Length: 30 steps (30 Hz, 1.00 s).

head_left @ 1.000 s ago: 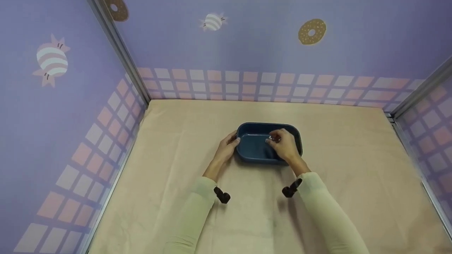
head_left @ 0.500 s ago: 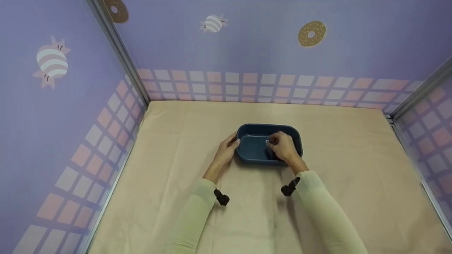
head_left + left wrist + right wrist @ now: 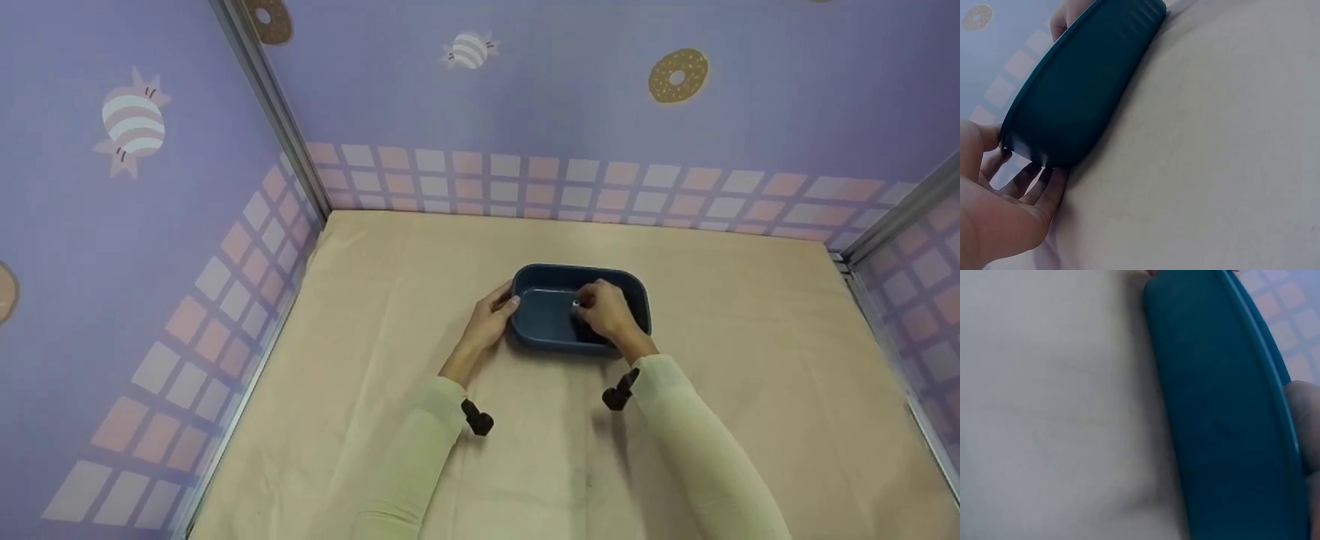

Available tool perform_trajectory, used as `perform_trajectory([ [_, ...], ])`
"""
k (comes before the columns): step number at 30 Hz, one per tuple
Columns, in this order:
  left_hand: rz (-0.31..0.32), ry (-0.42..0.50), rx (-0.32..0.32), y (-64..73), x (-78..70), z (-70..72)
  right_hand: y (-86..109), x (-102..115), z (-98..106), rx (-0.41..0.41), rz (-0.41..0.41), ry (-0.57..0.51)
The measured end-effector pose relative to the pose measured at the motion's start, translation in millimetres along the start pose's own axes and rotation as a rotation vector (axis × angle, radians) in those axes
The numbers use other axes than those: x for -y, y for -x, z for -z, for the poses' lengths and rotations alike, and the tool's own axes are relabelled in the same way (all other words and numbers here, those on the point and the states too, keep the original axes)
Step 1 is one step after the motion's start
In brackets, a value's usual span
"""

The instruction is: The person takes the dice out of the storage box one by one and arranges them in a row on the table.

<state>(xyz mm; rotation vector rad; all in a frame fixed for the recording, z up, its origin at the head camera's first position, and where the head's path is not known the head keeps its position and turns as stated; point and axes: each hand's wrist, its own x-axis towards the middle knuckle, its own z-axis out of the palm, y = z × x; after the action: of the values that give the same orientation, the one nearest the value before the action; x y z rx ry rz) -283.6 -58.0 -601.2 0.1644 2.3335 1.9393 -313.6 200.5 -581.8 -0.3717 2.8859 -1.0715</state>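
Note:
A dark blue rectangular dish (image 3: 546, 319) with rounded corners and raised sides sits on the cloth. My left hand (image 3: 486, 322) holds its left end, thumb at the rim and fingers spread against the outer wall, as the left wrist view of the dish (image 3: 1081, 90) shows. My right hand (image 3: 607, 311) reaches over the near wall into the right half, thumb and forefinger pinching a small white thing (image 3: 576, 304). Most of that thing is hidden by the fingers, and I cannot tell its kind. In the right wrist view the dish wall (image 3: 1224, 410) covers most of the right hand (image 3: 1306, 427).
A beige cloth (image 3: 420, 255) with light creases covers the table. Purple walls (image 3: 540, 97) with printed sweets, doughnuts and checks stand at the back and both sides, joined by metal corner posts (image 3: 274, 105). A small black device (image 3: 478, 418) is worn at each wrist.
The right fingers have sunk slightly within the dish and less of the white thing shows between them. The left hand keeps its hold. The head view has shifted a little.

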Motion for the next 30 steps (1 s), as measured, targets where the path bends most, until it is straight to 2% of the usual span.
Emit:
perform_trajectory([
  [8, 0.027, -0.009, -0.011, 0.4, 0.8, 1.1, -1.7, -0.7, -3.8, -0.010, 0.022, 0.032],
  [11, 0.034, -0.007, -0.009, 0.0, 0.6, 0.8, -2.7, 0.0, -4.9, -0.010, 0.004, 0.059],
  [20, 0.016, 0.008, -0.001, -1.9, 0.6, -0.1, -6.1, -0.5, -4.3, 0.023, 0.011, 0.130],
  [24, 0.010, 0.002, 0.022, -1.0, 1.7, 2.0, -5.1, 1.5, -3.0, 0.039, 0.060, 0.150],
  [30, 0.025, 0.013, 0.038, -1.9, 0.6, 4.5, 3.0, 19.7, 6.0, 0.032, 0.176, 0.055],
])
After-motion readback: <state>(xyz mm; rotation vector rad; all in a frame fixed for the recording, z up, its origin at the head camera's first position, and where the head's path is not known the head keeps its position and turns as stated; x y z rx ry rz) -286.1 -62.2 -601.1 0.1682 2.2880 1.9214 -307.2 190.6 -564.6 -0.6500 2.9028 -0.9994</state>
